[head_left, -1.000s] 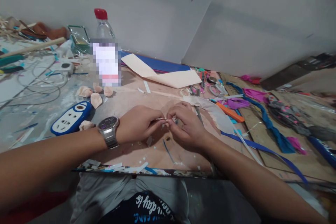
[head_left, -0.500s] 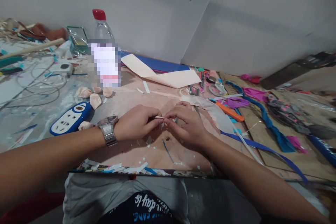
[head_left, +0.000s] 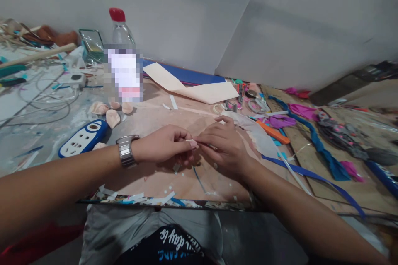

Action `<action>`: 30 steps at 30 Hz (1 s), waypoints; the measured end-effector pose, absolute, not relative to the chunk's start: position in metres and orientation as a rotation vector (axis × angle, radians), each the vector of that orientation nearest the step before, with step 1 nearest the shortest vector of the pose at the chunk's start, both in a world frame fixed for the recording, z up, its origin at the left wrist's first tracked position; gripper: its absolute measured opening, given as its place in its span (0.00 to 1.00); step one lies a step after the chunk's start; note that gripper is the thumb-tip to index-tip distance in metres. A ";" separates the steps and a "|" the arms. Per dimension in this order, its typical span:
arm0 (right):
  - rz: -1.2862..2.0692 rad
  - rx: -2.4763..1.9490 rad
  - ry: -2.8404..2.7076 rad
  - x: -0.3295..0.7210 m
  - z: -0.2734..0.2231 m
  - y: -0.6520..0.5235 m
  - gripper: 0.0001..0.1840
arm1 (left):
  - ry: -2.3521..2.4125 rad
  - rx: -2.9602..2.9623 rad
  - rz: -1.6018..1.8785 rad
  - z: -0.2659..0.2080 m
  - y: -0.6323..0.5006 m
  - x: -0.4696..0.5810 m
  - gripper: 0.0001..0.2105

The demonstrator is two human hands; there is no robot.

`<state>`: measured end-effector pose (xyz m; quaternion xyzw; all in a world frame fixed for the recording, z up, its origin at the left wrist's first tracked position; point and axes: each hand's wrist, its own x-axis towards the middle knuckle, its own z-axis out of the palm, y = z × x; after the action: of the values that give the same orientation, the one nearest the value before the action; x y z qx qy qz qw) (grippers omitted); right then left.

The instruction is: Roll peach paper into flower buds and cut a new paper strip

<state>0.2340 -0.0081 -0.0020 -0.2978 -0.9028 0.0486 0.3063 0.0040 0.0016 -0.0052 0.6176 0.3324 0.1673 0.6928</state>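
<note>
Over the board, my left hand is closed, thumb pressed against the bent index finger, with a silver watch on the wrist. Its fingertips meet those of my right hand, whose thumb and fingers are also pinched together. Between them is a thin pale strip, now almost wholly covered by the fingers. Left of my left hand lie several crumpled peach petal-like pieces and a blue-and-white power strip. Beyond my right hand is a translucent white sheet.
A red-capped bottle stands at the back, near a folded cream strip of paper. To the right lie an orange cutter, a blue ribbon and teal cloth. Paper scraps line the front edge.
The thin pale strip that showed between my fingertips is now mostly covered. My left hand has turned, its thumb more on top, and my right fingers have drawn closer together.
</note>
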 end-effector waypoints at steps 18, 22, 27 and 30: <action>0.157 -0.880 -2.344 0.228 0.001 -0.013 0.03 | 0.890 2.464 0.706 -0.006 0.001 -0.003 0.13; 0.257 -0.925 -2.366 0.226 -0.003 -0.013 0.04 | 0.889 2.727 0.738 -0.016 0.002 -0.003 0.14; 0.350 -0.965 -2.381 0.224 -0.005 -0.013 0.07 | 0.876 2.773 0.753 -0.020 0.002 -0.003 0.14; 0.332 -0.952 -2.332 0.226 -0.006 -0.011 0.06 | 0.907 2.634 0.757 -0.017 0.004 -0.004 0.15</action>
<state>0.2258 -0.0106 -0.0061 -0.3578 -0.8768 0.1247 0.2960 -0.0040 0.0038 -0.0174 0.9050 0.3118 0.2600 0.1272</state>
